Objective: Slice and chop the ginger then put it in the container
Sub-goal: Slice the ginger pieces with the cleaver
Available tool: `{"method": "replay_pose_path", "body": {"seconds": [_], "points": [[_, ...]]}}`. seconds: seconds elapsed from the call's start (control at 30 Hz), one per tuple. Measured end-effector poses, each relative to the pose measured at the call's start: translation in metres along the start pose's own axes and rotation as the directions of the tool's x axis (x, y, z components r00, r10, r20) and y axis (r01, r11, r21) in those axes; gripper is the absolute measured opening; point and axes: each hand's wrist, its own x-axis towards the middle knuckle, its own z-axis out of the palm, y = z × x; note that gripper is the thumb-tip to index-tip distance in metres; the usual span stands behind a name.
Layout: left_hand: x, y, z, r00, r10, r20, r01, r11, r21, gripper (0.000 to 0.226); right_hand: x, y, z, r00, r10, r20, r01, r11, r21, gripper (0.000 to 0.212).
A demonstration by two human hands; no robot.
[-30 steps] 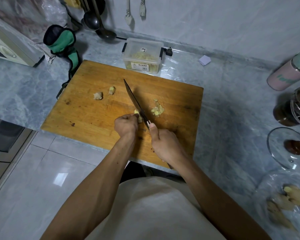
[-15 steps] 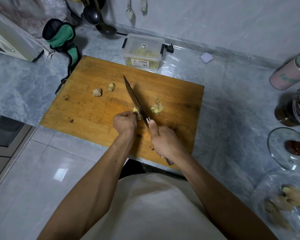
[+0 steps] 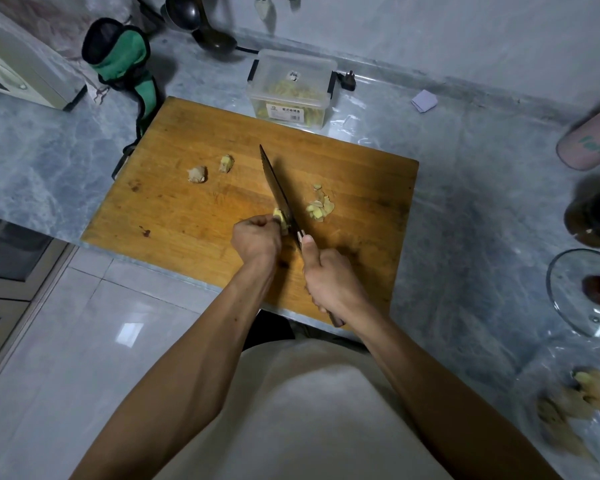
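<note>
On the wooden cutting board point(image 3: 194, 209) my left hand point(image 3: 257, 237) holds a small ginger piece point(image 3: 280, 220) with curled fingers. My right hand point(image 3: 329, 275) grips the handle of a dark knife point(image 3: 278, 188), whose blade lies against the right side of that piece. A small pile of ginger slices point(image 3: 319, 209) lies right of the blade. Two ginger chunks point(image 3: 197, 174) point(image 3: 226, 163) sit further left on the board. Behind the board stands a clear plastic container point(image 3: 291, 88) with cut ginger inside.
A green and black pouch point(image 3: 122, 60) and a ladle point(image 3: 212, 36) stand at the back left. At the right are a pink bottle point(image 3: 589, 140), a dark jar point(image 3: 593, 216), a glass lid point(image 3: 582, 292) and a bag of whole ginger point(image 3: 582, 400).
The knife has kept working against the ginger piece under my left hand. The slices, the two chunks and the container keep their places on the board and counter.
</note>
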Motion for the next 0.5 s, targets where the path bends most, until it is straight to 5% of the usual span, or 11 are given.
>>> {"method": "replay_pose_path", "body": {"seconds": [0.5], "points": [[-0.004,-0.005,0.004,1.0,-0.026,0.005,0.026,0.998,-0.064,0.017,-0.013,-0.001,-0.017,0.999,-0.005,-0.041,0.006,1.0,0.009,0.067]]}}
